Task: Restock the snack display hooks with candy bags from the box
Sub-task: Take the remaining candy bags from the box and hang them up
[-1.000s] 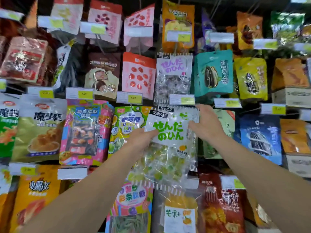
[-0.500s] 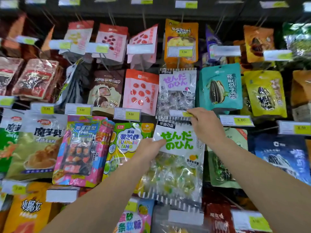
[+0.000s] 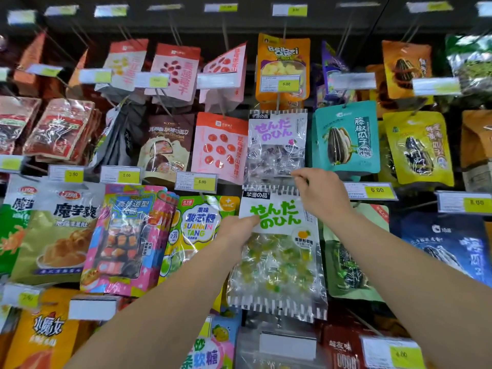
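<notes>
Head view: clear green-lettered candy bag (image 3: pixel 277 251) in left hand's (image 3: pixel 237 230) grip, right hand (image 3: pixel 319 193) pinching its top.

Dark back panel (image 3: pixel 266 22) across the top of the frame, thin metal hooks (image 3: pixel 225 35) jutting from it. White-and-yellow price tags (image 3: pixel 289 9) in rows, blurred at upper left. Even, bright lighting.
</notes>
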`<state>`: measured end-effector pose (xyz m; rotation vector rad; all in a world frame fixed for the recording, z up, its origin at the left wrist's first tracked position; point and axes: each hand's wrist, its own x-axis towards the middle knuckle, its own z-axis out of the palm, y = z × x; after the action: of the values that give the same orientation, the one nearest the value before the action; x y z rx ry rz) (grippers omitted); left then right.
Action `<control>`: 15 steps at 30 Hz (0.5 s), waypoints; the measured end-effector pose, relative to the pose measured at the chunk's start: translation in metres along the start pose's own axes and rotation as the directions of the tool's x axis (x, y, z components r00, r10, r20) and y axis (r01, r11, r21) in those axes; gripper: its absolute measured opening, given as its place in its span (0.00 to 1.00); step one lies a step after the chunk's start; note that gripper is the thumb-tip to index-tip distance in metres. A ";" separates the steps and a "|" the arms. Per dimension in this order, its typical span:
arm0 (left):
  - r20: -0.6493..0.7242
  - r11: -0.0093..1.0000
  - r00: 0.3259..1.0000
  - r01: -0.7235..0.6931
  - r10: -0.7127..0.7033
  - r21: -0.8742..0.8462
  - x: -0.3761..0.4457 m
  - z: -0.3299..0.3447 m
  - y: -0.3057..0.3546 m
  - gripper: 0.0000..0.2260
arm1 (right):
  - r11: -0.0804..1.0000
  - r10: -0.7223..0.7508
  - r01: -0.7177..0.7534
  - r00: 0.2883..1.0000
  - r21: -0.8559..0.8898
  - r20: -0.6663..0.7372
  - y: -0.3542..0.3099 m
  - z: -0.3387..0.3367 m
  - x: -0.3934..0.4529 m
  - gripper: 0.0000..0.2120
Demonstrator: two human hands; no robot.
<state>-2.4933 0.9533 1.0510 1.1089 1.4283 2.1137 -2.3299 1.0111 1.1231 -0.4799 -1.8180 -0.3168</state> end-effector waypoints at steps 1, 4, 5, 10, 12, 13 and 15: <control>-0.005 1.000 1.000 0.012 -0.011 0.007 0.001 -0.001 -0.001 0.05 | 1.000 -0.002 0.002 1.000 0.000 0.001 0.000 -0.001 0.000 0.14; -0.023 0.999 1.000 0.004 -0.003 0.044 0.002 -0.002 -0.003 0.06 | 1.000 0.003 -0.003 1.000 0.001 0.003 0.000 -0.001 -0.001 0.13; -0.025 0.999 1.000 0.009 -0.008 0.045 0.001 -0.001 -0.004 0.07 | 1.000 0.002 -0.002 1.000 0.000 0.004 -0.001 -0.001 0.000 0.12; -0.014 0.996 0.999 0.039 -0.038 0.080 0.004 -0.003 -0.006 0.10 | 1.000 0.003 -0.003 1.000 0.014 0.004 -0.002 -0.001 -0.001 0.12; 0.000 0.993 0.999 0.050 -0.051 0.110 0.005 0.000 -0.009 0.15 | 1.000 -0.009 0.008 1.000 0.009 0.012 -0.001 -0.001 -0.003 0.12; 0.000 0.992 0.999 0.051 -0.051 0.115 0.006 0.000 -0.011 0.18 | 1.000 -0.013 0.013 1.000 0.005 0.018 0.000 -0.001 -0.003 0.12; 0.002 0.991 0.998 0.061 -0.061 0.123 0.004 -0.001 -0.014 0.22 | 1.000 -0.013 0.013 1.000 0.000 0.026 0.000 -0.001 -0.004 0.13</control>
<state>-2.4980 0.9610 1.0400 1.1001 1.5882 2.0022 -2.3281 1.0104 1.1199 -0.4743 -1.8472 -0.3207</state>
